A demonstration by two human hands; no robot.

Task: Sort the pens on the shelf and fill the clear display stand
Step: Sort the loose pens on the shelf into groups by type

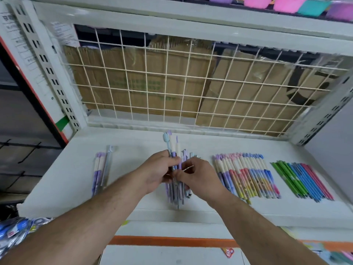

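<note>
Fanning out over the shelf (133, 150), a bundle of pens (174, 148) is grasped by the left grip (158, 169). It is pinched by the right grip (198, 176). Sorted rows (246, 175) are laid rightward.

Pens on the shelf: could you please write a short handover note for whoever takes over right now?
Left hand grips the bundle of mixed pens. Right hand pinches pens in that bundle.
On the shelf: a small purple group at left, a purple-pink-blue row at right, slim pens in green, blue and pink farthest right.
Done: three groups laid out.
Left: sort the bundle, then fill the display stand, which is not in view.
</note>
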